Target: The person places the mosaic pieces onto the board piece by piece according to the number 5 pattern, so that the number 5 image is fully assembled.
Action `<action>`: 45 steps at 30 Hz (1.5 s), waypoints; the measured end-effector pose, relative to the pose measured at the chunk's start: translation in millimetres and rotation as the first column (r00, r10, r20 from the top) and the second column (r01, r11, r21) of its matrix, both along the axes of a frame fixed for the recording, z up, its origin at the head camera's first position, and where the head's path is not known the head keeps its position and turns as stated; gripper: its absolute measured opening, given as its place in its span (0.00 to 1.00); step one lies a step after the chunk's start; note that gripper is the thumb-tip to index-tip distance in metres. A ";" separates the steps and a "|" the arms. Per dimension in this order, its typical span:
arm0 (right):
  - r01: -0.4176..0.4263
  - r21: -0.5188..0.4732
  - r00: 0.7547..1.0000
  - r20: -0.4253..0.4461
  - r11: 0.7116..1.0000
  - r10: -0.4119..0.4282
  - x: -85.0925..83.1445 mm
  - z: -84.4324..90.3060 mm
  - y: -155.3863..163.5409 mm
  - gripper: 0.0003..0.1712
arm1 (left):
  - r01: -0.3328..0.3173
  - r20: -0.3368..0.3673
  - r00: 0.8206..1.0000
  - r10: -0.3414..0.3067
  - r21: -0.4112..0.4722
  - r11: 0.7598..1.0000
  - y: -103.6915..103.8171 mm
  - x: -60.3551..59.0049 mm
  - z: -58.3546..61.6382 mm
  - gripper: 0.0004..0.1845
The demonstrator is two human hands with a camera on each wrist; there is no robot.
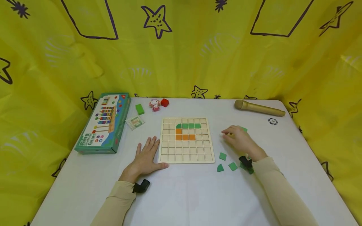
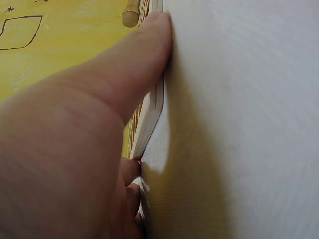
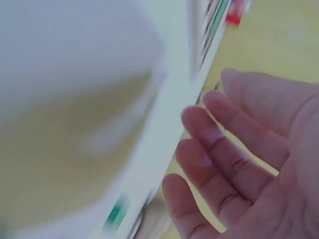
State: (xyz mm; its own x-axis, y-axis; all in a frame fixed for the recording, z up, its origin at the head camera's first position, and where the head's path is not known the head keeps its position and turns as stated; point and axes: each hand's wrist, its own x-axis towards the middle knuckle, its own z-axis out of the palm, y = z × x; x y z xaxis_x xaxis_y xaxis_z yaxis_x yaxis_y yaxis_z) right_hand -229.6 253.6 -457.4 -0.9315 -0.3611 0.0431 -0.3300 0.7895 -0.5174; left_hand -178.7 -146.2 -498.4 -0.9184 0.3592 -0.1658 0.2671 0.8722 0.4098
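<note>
A wooden grid board [image 1: 186, 153] lies flat on the white table. On it sit a row of green tiles [image 1: 191, 126], the leftmost with a rounded corner, and several orange square tiles [image 1: 185, 137] below. My left hand [image 1: 145, 159] rests on the table with fingers spread, its thumb along the board's near left corner. To the right of the board, my right hand [image 1: 240, 139] hovers with loosely bent fingers; in the right wrist view no object shows between the fingers [image 3: 199, 159]. Nearest to it are loose green tiles [image 1: 222, 156], partly hidden by hand and wrist.
A pattern card [image 1: 135, 122] lies left of the board, beside a boxed ring game [image 1: 101, 125]. Behind are a green block [image 1: 139, 109], a small pink figurine [image 1: 154, 105] and a red block [image 1: 164, 102]. A wooden microphone [image 1: 260, 108] and a round chip [image 1: 272, 121] lie back right.
</note>
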 end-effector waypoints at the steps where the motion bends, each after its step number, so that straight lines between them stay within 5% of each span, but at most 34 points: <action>1: 0.025 0.004 1.000 -0.010 1.000 -0.025 1.0 -0.6 13.4 0.15 | 0.002 -0.003 1.000 -0.002 0.004 1.000 -0.3 0.0 0.2 0.62; 8: 0.210 0.057 0.976 0.039 0.976 -0.212 18.2 -1.5 79.3 0.17 | 0.011 -0.016 1.000 -0.011 0.023 1.000 -2.0 0.6 3.1 0.61; 18: 0.283 0.069 0.942 0.168 0.957 -0.290 36.2 -5.6 92.5 0.26 | 0.010 -0.026 1.000 -0.009 0.034 0.999 -1.4 1.1 1.8 0.61; 26: 0.251 0.122 0.963 0.069 0.960 -0.261 35.2 -11.2 88.1 0.14 | 0.014 -0.030 0.999 -0.013 0.030 0.999 -2.5 0.2 1.8 0.61; 33: 0.210 0.079 0.971 0.104 0.975 -0.217 28.0 -9.2 82.5 0.22 | 0.014 -0.020 1.000 -0.013 0.018 1.000 -2.7 -0.1 -0.9 0.61; 45: 0.170 0.090 0.980 0.084 0.981 -0.178 20.2 -8.2 60.9 0.15 | 0.014 -0.027 1.000 -0.014 0.018 1.000 -2.5 -1.0 -1.1 0.61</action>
